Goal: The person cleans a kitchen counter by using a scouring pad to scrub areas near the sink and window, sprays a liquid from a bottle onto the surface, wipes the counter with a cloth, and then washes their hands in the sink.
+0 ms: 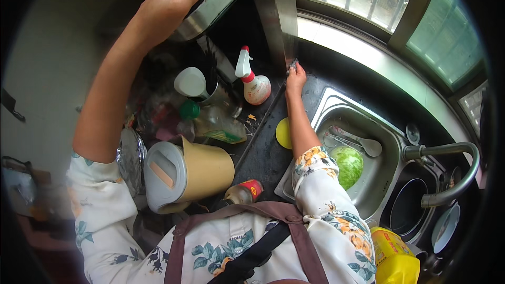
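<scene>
My left hand (173, 6) lies with its fingers extended on top of the metal-edged appliance or hood (225, 0) at the upper left. At the centre top, my right hand (296, 80) holds a grey scouring pad (292, 65), probably metal wool, against the lower end of an upright steel panel (282, 27). Left of that hand stands a white spray bottle (257, 88) with a red collar. A yellow round disc (283, 133) on the dark countertop (260, 154) is partly hidden by my right forearm.
The steel sink (390, 161) with a curved faucet (465, 150) holds a green melon-like piece (347, 165) and a spoon (369, 146). A beige pitcher (209, 169), a green-capped bottle (221, 124) and a red-labelled jar (246, 191) stand left. A yellow jug (396, 260) is lower right.
</scene>
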Action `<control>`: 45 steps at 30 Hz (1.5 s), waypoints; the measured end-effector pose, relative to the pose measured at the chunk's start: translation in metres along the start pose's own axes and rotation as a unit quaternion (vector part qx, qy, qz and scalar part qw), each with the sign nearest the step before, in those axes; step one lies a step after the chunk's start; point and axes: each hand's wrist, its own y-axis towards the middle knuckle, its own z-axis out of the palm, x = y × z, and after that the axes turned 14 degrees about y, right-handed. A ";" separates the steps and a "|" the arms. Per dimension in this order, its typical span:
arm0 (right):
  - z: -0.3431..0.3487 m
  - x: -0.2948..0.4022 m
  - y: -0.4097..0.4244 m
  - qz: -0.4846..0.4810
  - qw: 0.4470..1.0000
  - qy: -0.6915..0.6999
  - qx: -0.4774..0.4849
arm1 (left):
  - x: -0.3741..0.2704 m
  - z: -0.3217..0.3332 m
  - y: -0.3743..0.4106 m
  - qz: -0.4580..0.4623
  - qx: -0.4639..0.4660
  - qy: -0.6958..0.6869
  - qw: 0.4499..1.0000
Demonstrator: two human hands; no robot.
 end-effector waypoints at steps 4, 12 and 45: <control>0.030 0.102 -0.012 -0.049 0.993 0.079 0.076 | 0.003 0.002 -0.001 0.015 -0.012 0.033 0.999; -0.009 -0.019 0.049 0.029 0.996 -0.065 0.054 | -0.017 -0.009 -0.001 0.011 0.016 0.046 0.999; 0.053 0.138 0.046 -0.210 0.974 -0.034 0.072 | -0.001 -0.002 -0.006 -0.004 -0.027 0.039 0.999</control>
